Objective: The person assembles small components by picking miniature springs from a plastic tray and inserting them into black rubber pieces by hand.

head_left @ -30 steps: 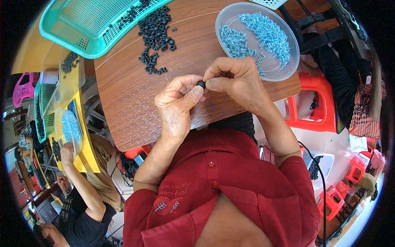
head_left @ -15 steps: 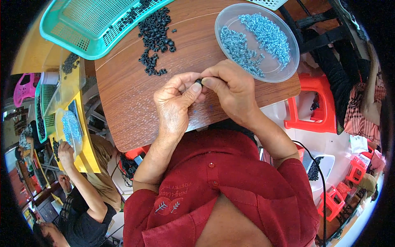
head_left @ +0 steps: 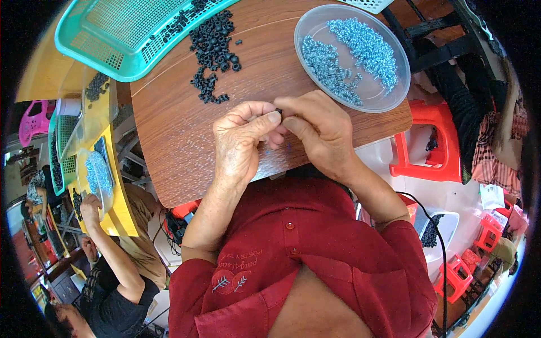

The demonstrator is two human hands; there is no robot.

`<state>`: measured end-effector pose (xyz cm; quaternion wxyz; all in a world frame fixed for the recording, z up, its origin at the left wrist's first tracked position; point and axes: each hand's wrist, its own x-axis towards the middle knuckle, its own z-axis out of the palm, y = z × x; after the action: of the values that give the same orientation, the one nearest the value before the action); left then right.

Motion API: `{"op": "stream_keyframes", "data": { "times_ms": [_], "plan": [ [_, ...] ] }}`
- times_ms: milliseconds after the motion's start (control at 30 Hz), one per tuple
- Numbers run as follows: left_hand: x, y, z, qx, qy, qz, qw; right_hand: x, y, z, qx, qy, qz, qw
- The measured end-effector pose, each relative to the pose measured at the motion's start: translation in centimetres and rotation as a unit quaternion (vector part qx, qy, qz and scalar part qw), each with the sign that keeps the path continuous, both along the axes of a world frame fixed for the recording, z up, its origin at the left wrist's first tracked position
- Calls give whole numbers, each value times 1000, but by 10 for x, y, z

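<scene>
Over the near part of the brown wooden table (head_left: 174,135), my left hand (head_left: 241,138) pinches a small black part (head_left: 279,111) between thumb and fingers. My right hand (head_left: 320,125) meets it there, its thumb and forefinger closed at the same part; whether a second small piece is in them is hidden. Beyond my hands lies a loose pile of small black ring-shaped pieces (head_left: 207,84). To the far right stands a round clear plastic tub (head_left: 369,101) with two heaps of small light-blue pieces (head_left: 369,48).
A turquoise mesh basket (head_left: 107,39) with black pieces stands at the far left. Red plastic stools (head_left: 445,141) are on the right. At the left, a co-worker's hand (head_left: 90,211) reaches over a yellow table (head_left: 121,217). A black cable (head_left: 445,265) hangs at my right.
Both hands have shifted slightly right and my right hand a little nearer to me. The black part has turned between my fingers and shows less. The piles look unchanged.
</scene>
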<state>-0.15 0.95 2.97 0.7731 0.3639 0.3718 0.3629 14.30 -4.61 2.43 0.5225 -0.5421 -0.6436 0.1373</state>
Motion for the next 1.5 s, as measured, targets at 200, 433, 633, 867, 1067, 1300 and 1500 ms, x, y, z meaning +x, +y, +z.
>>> {"op": "stream_keyframes", "data": {
  "times_ms": [200, 433, 633, 867, 1067, 1300, 1500],
  "plan": [
    [2, 1, -5, -35, -46, 4, 998, 4, 4, 3, 13, -21, 0, 1000],
    [6, 0, -4, -35, -47, 4, 998, 4, 8, -2, 77, -116, -26, 990],
    [4, -4, 3, -33, -17, -40, 998, 8, 8, -9, 85, -114, -25, 990],
    [3, -6, -3, -6, -10, -36, 999, 5, 10, -14, 134, -104, -5, 985],
    [1, -8, 0, -19, -36, -37, 998, 3, 10, -10, 157, -137, 19, 978],
    [2, -5, -3, -17, -57, -48, 997, 7, 17, -8, 170, -147, 6, 974],
    [-12, 48, -10, 512, 372, 69, 772, 46, 43, 19, 148, -194, -2, 970]
  ]
}}
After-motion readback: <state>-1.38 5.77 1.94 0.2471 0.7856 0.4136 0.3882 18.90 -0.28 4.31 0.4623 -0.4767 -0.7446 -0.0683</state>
